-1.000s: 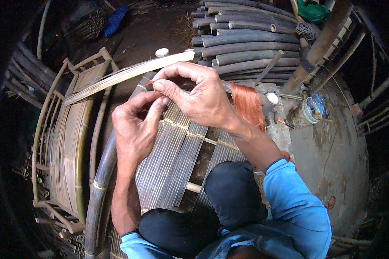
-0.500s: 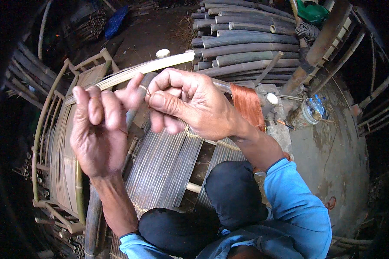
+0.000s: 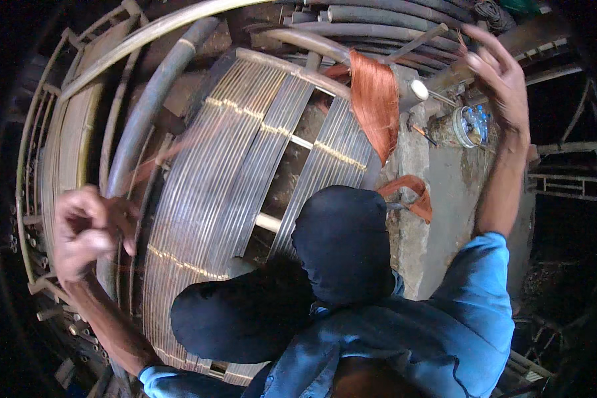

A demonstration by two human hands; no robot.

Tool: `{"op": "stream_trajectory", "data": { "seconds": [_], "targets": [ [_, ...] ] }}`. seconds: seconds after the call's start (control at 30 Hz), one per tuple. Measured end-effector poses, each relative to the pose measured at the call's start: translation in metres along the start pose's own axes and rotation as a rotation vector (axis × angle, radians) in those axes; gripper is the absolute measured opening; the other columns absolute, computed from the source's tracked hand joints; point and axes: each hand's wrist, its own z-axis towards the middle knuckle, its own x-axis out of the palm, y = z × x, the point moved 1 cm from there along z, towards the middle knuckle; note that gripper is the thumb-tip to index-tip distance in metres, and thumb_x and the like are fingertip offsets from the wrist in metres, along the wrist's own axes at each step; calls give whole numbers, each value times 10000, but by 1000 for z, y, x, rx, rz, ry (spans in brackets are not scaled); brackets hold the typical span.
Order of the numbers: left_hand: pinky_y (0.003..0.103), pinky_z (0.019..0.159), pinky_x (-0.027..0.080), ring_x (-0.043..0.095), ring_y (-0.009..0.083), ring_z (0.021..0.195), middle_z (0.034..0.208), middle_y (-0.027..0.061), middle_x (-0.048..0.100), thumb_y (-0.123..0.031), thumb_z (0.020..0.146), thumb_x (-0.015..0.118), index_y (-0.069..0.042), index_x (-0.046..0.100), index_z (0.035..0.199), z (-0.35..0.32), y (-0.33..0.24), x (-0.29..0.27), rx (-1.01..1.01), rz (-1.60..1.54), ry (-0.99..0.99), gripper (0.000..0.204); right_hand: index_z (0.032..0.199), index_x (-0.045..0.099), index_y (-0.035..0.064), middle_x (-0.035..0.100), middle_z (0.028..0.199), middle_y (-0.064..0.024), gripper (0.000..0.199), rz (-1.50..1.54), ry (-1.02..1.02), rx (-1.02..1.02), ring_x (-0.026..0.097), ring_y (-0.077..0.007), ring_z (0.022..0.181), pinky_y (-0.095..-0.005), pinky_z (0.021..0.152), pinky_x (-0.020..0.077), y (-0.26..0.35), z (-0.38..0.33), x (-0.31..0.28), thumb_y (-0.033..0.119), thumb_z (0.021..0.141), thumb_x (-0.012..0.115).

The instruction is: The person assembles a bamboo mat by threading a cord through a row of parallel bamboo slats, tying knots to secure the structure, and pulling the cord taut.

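Reddish strands (image 3: 462, 44), thin, wispy, at right hand (image 3: 504, 79).

The fibre strand (image 3: 158, 161) is thin and reddish-brown. It extends diagonally across the left edge of the slatted panel (image 3: 235, 166), with its lower end near the left hand (image 3: 89, 229). Blur obscures its outline; whether that hand grips it cannot be determined. A short fibre wisp (image 3: 462, 42) of similar colour projects beside the raised right hand (image 3: 507, 86).
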Motion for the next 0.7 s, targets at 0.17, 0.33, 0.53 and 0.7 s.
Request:
{"op": "stream_trajectory", "data": {
  "seconds": [0.17,0.33,0.53,0.7],
  "targets": [
    [320,837,497,635,138,919,850,26,652,27,731,761,-12,659,868,49,71,24,-353,569,92,176,1420,526,32,522,839,66,484,435,-420,447,329,-30,637,-187,549,261,-108,-88,-198,146,967,651],
    [296,740,515,641,121,816,863,33,690,-85,820,757,-18,672,985,66,144,30,-313,308,-175,197,1437,526,102,526,1452,-110,563,-30,-816,810,530,-246,1197,-395,1029,408,-205,-252,-459,411,972,597],
    [435,568,511,668,309,575,691,166,686,-264,828,782,-44,662,822,42,301,124,-149,1033,-180,250,1245,645,67,672,1181,-202,469,-1456,52,822,651,-393,1033,-411,887,522,-261,-295,-437,378,895,664],
    [484,573,524,692,360,665,770,142,704,-308,853,727,-91,579,1128,2,364,186,-316,1287,-32,381,1240,664,40,689,1205,-180,412,-876,160,465,676,-316,1087,-391,898,528,-273,-162,-66,210,872,739]
  ]
}}
